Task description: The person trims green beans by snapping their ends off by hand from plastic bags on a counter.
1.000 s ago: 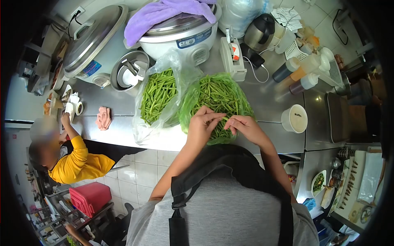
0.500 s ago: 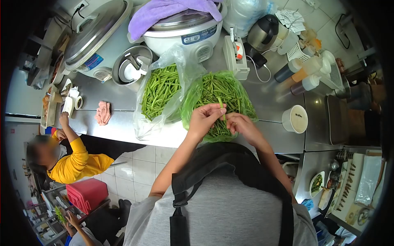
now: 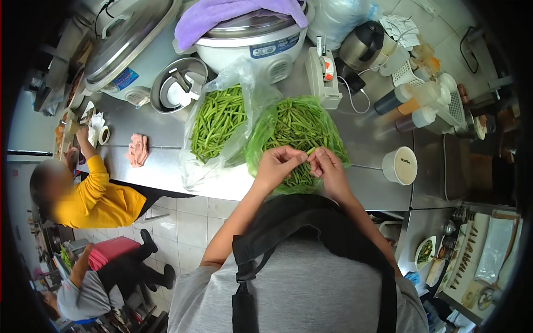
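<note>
Over a green plastic bag (image 3: 338, 145) of cut green beans (image 3: 300, 122), my left hand (image 3: 277, 167) and my right hand (image 3: 328, 169) meet fingertip to fingertip. A short piece of green bean (image 3: 311, 151) shows between them, pinched by both hands. To the left, touching the green bag, an open clear plastic bag (image 3: 195, 176) holds brighter green bean pieces (image 3: 218, 123).
Behind stand two large cookers (image 3: 250, 53), a metal bowl (image 3: 158, 91) and a cutter-like device (image 3: 323, 83). Bottles (image 3: 411, 119) and a white tub (image 3: 400, 166) are right. A pink cloth (image 3: 137, 150) lies left, near a person in yellow (image 3: 105, 194); another person (image 3: 89, 294) is lower left.
The bean that stood upright in my left fingers now lies low between both hands, and my right hand has risen to meet the left. The person at lower left has come further into view.
</note>
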The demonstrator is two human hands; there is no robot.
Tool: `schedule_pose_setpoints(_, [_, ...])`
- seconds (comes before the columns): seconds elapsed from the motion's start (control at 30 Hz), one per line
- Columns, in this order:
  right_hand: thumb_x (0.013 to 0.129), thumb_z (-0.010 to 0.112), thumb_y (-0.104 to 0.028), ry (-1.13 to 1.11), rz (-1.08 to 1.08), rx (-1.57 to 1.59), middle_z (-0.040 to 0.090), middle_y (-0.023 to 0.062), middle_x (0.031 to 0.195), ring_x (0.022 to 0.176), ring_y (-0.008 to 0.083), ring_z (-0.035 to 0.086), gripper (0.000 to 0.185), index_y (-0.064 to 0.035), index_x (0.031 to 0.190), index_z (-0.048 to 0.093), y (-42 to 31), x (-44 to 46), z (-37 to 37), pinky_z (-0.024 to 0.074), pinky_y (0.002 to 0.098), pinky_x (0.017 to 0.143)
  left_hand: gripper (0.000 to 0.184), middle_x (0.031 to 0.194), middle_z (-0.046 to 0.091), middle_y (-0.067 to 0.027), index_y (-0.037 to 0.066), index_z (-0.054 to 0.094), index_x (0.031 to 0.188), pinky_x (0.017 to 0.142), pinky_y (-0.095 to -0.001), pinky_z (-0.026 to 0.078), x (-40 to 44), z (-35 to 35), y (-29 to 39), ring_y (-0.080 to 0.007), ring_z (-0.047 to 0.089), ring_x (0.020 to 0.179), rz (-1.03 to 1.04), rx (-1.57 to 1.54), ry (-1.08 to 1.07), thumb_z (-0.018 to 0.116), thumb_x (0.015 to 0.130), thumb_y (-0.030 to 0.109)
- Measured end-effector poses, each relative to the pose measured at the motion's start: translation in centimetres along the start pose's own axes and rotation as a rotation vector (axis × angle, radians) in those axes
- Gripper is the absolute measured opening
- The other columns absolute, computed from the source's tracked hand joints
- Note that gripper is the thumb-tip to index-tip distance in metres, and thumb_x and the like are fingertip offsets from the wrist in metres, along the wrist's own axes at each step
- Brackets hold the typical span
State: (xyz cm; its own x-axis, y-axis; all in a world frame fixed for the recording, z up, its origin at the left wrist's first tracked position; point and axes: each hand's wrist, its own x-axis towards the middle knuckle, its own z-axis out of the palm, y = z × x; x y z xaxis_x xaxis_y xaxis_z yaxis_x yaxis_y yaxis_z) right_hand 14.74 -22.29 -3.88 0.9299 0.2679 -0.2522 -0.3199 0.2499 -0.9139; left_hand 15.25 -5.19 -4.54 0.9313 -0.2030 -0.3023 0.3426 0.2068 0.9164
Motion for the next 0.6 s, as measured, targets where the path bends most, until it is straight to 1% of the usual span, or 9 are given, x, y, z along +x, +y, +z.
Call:
schedule_pose_setpoints(0.07, [0.099, 0.043, -0.024, 0.020, -0.003, 0.061, 0.046, -0.0016, 0.066, 0.057, 0.0056, 0.039, 0.027, -0.0046, 0.085, 0.056, -0.3, 0.3, -0.1, 0.0316, 0.0200, 0.052, 0.016, 0.074, 0.064, 0.0009, 0.002, 0.068, 0.095, 0.048, -0.0173, 0.038, 0.1, 0.5, -0.3, -0.0026, 0.048, 0.056, -0.019, -0.046, -0.019, 0.067, 0.086, 0.015])
schedule_pose_setpoints(0.13, [0.099, 0.043, -0.024, -0.025, 0.024, 0.000, 0.046, -0.0017, 0.066, 0.057, 0.0054, 0.038, 0.027, -0.0050, 0.085, 0.055, -0.5, 0.7, -0.6, 0.0319, 0.0199, 0.052, 0.018, 0.076, 0.065, 0.0004, 0.002, 0.069, 0.099, 0.049, -0.0171, 0.040, 0.1, 1.0, -0.1, -0.0030, 0.049, 0.057, -0.037, -0.124, -0.010, 0.067, 0.086, 0.014])
schedule_pose_setpoints(0.23, [0.098, 0.043, -0.023, -0.106, 0.073, -0.165, 0.049, -0.0010, 0.067, 0.058, 0.0060, 0.042, 0.025, -0.0049, 0.086, 0.056, -0.9, 1.1, -0.5, 0.0340, 0.0198, 0.054, 0.022, 0.077, 0.066, 0.0000, 0.002, 0.068, 0.105, 0.053, -0.0165, 0.042, 0.7, 1.0, -0.4, -0.0021, 0.051, 0.059, 0.080, -0.104, 0.055, 0.066, 0.086, 0.013])
schedule_pose_setpoints(0.33, [0.095, 0.045, -0.017, -0.137, 0.068, -0.458, 0.054, 0.0010, 0.068, 0.062, 0.0074, 0.048, 0.018, -0.0045, 0.089, 0.058, -1.8, 1.7, 0.3, 0.0384, 0.0209, 0.057, 0.020, 0.079, 0.067, 0.0002, 0.003, 0.069, 0.105, 0.054, -0.0161, 0.041, 0.4, 1.1, 1.9, -0.0007, 0.051, 0.061, 0.292, -0.064, 0.270, 0.065, 0.087, 0.011])
schedule_pose_setpoints(0.37, [0.093, 0.046, -0.015, -0.136, 0.057, -0.571, 0.056, 0.0017, 0.068, 0.063, 0.0079, 0.051, 0.016, -0.0043, 0.091, 0.058, -2.0, 1.9, 0.4, 0.0400, 0.0214, 0.058, 0.020, 0.082, 0.068, 0.0003, 0.004, 0.069, 0.105, 0.054, -0.0155, 0.040, 0.3, 0.7, 3.1, -0.0002, 0.051, 0.062, 0.345, 0.033, 0.360, 0.066, 0.086, 0.008])
schedule_pose_setpoints(0.47, [0.089, 0.048, -0.008, 0.042, -0.193, -0.662, 0.059, 0.0035, 0.068, 0.065, 0.0089, 0.055, 0.013, -0.0043, 0.093, 0.060, -0.6, 4.5, -0.9, 0.0430, 0.0249, 0.059, 0.021, 0.086, 0.069, -0.0011, 0.005, 0.069, 0.105, 0.053, -0.0152, 0.040, -0.5, -1.3, 6.5, -0.0007, 0.055, 0.067, 0.527, 0.250, 0.549, 0.067, 0.085, 0.006])
schedule_pose_setpoints(0.5, [0.087, 0.051, -0.006, 0.113, -0.179, -0.693, 0.061, 0.0058, 0.068, 0.060, 0.0127, 0.056, 0.012, -0.0043, 0.090, 0.062, -0.9, 5.4, -1.2, 0.0442, 0.0278, 0.059, 0.021, 0.087, 0.069, -0.0016, 0.006, 0.069, 0.105, 0.053, -0.0150, 0.040, -0.5, -2.5, 7.2, -0.0010, 0.057, 0.070, 0.583, 0.351, 0.618, 0.067, 0.084, 0.006])
schedule_pose_setpoints(0.53, [0.087, 0.052, -0.007, 0.145, -0.201, -0.788, 0.061, 0.0068, 0.069, 0.060, 0.0153, 0.057, 0.011, -0.0045, 0.090, 0.063, -1.2, 6.3, -1.4, 0.0446, 0.0285, 0.059, 0.019, 0.085, 0.069, -0.0019, 0.006, 0.070, 0.103, 0.053, -0.0150, 0.040, -0.3, -3.8, 7.5, -0.0015, 0.058, 0.071, 0.674, 0.440, 0.670, 0.067, 0.085, 0.007])
schedule_pose_setpoints(0.6, [0.086, 0.056, -0.009, 0.214, -0.247, -0.977, 0.062, 0.0088, 0.070, 0.060, 0.0204, 0.058, 0.010, -0.0050, 0.090, 0.064, -1.2, 8.0, -2.0, 0.0454, 0.0300, 0.059, 0.028, 0.095, 0.067, -0.0061, 0.008, 0.067, 0.110, 0.065, -0.0220, 0.046, -0.6, -6.3, 8.1, -0.0110, 0.061, 0.083, 0.558, 0.646, 0.719, 0.069, 0.083, 0.008])
